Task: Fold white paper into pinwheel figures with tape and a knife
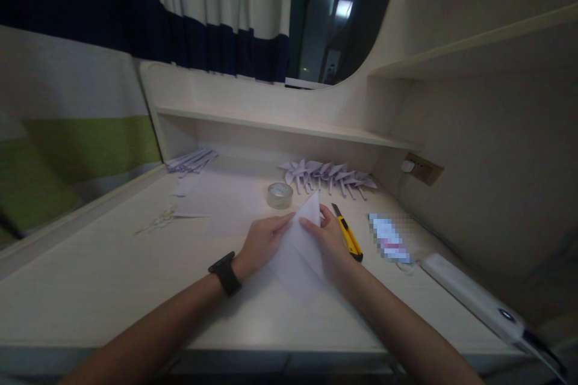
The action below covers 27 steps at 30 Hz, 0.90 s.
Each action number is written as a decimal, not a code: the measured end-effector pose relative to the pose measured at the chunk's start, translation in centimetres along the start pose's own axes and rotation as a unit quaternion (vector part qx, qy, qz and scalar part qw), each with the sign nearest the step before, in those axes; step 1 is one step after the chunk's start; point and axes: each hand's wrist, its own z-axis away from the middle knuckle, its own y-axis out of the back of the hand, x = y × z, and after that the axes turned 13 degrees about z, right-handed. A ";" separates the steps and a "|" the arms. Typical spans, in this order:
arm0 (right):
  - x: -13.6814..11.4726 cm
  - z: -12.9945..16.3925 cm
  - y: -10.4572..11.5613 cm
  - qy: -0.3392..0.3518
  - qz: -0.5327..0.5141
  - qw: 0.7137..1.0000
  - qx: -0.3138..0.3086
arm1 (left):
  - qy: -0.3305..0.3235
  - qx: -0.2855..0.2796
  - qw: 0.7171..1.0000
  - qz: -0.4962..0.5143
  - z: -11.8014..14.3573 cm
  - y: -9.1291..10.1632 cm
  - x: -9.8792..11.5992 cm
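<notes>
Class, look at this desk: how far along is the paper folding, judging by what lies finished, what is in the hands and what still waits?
Done: a row of folded paper pieces lies by the shelf, with another bunch at far left. In hand: the left hand and right hand press a partly folded white sheet. Left: flat sheets wait beside the tape roll.
</notes>
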 end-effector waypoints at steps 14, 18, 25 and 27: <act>-1.2 -1.1 -1.4 0.032 0.026 0.999 0.010 | 0.045 0.065 0.996 0.046 -0.6 1.1 0.6; -1.6 -1.2 -1.6 0.047 0.021 0.999 -0.002 | 0.045 0.068 0.995 0.053 -0.7 1.3 0.8; -1.6 -1.5 -1.6 0.043 0.012 0.998 -0.038 | 0.032 0.081 0.993 0.081 -0.7 1.4 1.2; -1.5 -1.9 -1.4 0.038 0.032 0.998 -0.046 | 0.027 0.084 0.993 0.083 -0.7 1.4 1.2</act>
